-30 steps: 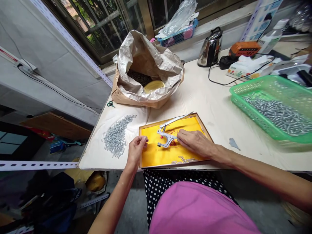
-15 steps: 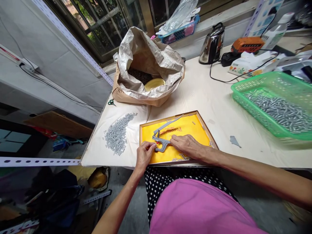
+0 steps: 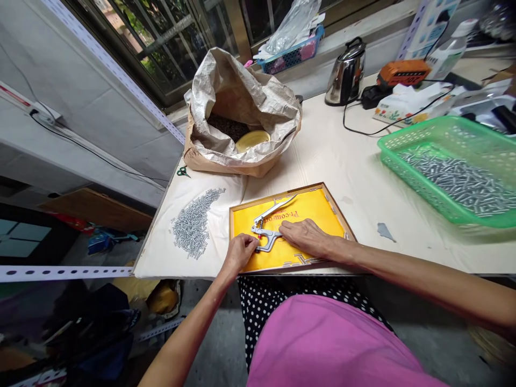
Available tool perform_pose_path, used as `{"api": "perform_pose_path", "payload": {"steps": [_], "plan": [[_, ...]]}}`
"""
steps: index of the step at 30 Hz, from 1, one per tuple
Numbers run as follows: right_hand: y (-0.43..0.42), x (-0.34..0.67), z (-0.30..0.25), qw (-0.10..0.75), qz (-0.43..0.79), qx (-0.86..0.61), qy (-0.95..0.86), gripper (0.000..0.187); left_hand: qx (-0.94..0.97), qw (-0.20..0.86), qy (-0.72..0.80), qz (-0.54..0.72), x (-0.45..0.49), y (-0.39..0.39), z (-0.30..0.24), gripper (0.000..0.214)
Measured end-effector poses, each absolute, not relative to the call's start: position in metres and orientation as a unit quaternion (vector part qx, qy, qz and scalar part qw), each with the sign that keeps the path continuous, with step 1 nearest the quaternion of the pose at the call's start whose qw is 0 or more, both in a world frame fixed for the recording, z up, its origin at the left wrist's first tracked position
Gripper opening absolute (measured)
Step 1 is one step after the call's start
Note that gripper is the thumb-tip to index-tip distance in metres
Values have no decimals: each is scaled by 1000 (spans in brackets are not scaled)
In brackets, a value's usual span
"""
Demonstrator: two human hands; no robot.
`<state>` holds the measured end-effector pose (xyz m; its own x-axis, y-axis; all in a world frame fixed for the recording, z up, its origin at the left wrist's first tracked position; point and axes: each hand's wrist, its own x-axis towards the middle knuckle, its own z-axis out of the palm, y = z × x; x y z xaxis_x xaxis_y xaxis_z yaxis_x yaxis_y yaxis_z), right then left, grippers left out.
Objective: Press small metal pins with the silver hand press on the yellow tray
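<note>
On a yellow-lined tray lies a pair of grey snap pliers, its upper handle raised and a coil spring showing between the handles. My right hand is closed round the lower handle. At the jaw end, a bit of red shows close to the fingertips of my left hand. Those fingers are pinched together at the jaw; whatever is between them is hidden. Small metal pins lie along the tray's near edge. A heap of similar small metal pieces lies on the cloth left of the tray.
Behind the tray stands an open paper sack with dark contents and a yellow bowl. A green basket of metal pieces is at right. Small scissors, a kettle and an orange battery pack lie farther back.
The upper handle of the pliers sits slightly lower than before. Both hands keep nearly the same places, and the whole view has shifted a little.
</note>
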<state>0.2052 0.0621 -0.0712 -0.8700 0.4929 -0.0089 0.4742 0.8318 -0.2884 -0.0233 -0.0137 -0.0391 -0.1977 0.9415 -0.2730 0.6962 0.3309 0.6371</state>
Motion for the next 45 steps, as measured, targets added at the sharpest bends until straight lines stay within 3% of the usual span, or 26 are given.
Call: {"api": "perform_pose_path", "payload": {"steps": [5, 13, 18, 20, 29, 32, 36, 38, 41, 45], "plan": [[62, 204, -73, 26, 158, -250, -955, 22, 484, 452, 729, 173, -28, -5, -39, 34], [70, 208, -61, 41, 168, -261, -950, 23, 458, 474, 727, 190, -30, -3, -41, 37], [94, 210, -59, 102, 103, -281, -949, 82, 439, 484, 735, 182, -29, -3, -39, 34], [102, 209, -60, 87, 105, -286, -948, 92, 432, 488, 736, 183, -28, -3, -38, 33], [100, 205, -43, 47, 109, -289, -950, 71, 427, 476, 748, 179, -28, -3, -39, 37], [96, 206, -43, 52, 129, -293, -946, 67, 462, 425, 764, 147, -28, -9, -38, 38], [89, 207, -45, 66, 165, -292, -940, 57, 619, 176, 751, 149, -14, -16, -34, 25], [87, 208, -45, 77, 174, -289, -938, 53, 710, 99, 682, 144, -3, -11, -33, 40], [87, 211, -48, 83, 172, -289, -938, 63, 804, 97, 581, 80, 12, 10, -34, 68], [92, 218, -51, 55, 157, -304, -938, 79, 839, 127, 529, -1, 16, 38, -33, 68]]}}
